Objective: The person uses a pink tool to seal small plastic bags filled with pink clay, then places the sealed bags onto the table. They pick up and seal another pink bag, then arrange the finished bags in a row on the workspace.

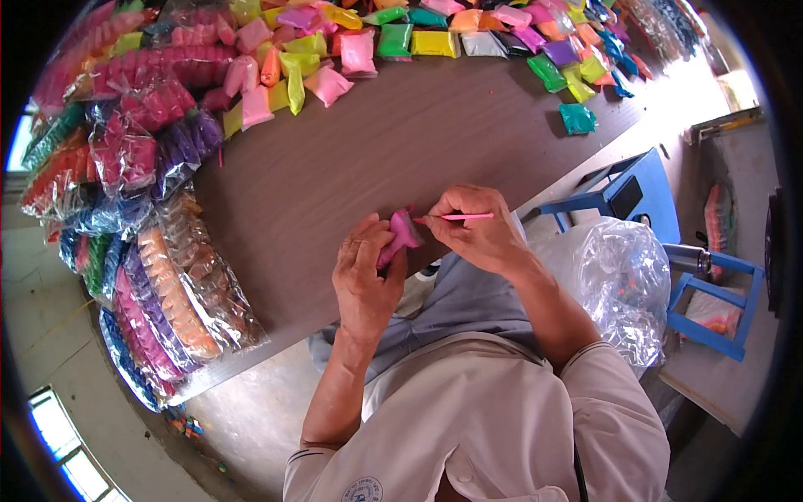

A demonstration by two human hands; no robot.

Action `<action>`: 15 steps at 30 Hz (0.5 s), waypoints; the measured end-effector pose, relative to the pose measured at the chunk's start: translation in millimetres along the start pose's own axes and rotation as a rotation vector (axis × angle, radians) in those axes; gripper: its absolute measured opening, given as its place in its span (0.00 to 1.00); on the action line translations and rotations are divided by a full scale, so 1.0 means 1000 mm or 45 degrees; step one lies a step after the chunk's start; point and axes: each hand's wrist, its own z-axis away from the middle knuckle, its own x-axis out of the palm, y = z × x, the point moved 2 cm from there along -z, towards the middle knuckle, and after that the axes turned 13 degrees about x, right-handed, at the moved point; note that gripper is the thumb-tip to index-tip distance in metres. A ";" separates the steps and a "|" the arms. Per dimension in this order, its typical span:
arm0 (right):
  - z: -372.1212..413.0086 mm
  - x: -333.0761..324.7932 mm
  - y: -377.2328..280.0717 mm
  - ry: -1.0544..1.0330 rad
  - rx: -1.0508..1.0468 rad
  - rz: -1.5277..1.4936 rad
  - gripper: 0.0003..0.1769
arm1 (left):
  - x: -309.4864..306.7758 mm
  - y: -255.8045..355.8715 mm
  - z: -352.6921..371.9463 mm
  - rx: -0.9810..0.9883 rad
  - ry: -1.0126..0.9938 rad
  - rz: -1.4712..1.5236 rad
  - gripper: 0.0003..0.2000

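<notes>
Left hand (365, 280) grips a magenta packet (400, 234), right hand (481, 236) pinches a pink stick (465, 217); bags (167, 293) look filled, loads of loose packets (435, 42) left.

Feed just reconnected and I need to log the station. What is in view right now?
table: one, dark brown, centre
loose packets: many, pink, yellow, green, purple, orange, along the table's far edge
teal packet: one, apart from the row, far right of the table
bundled bags: many, clear, filled with coloured pieces, piled at the table's left end
clear plastic bag: one, crumpled, beside the person's right arm
blue frames: two, right of the table
magenta packet: one, in the left hand
pink stick: one, thin, tip at the magenta packet
left hand: grips the magenta packet
right hand: pinches the pink stick
</notes>
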 end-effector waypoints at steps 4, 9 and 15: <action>0.003 -0.002 0.001 -0.148 0.112 -0.023 0.09 | 0.000 0.000 0.000 0.007 -0.007 -0.005 0.15; 0.005 -0.003 -0.001 -0.189 0.160 -0.117 0.10 | 0.001 0.001 0.000 0.016 0.018 -0.010 0.14; 0.007 0.009 0.005 -0.165 0.113 -0.142 0.08 | 0.001 0.002 0.000 0.012 0.018 -0.013 0.14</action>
